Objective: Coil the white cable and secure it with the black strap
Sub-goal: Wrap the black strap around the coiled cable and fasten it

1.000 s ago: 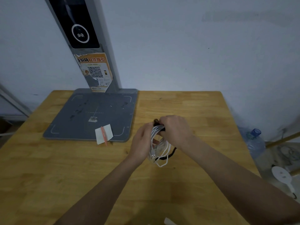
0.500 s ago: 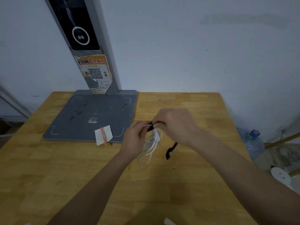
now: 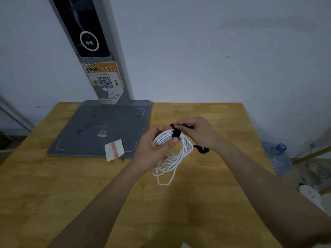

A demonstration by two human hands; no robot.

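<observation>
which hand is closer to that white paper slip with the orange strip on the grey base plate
Left. The left hand is just right of the white paper slip; the right hand is farther right, beyond the coiled white cable.

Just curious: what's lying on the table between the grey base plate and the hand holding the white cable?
In the head view, a white paper slip with an orange strip overhangs the grey base plate, just short of the left hand holding the white cable.

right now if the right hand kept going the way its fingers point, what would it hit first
The right hand points left, pinching the black strap. Going on, it would probably meet the white cable coil and the left hand holding it, though depth is unclear.
</observation>
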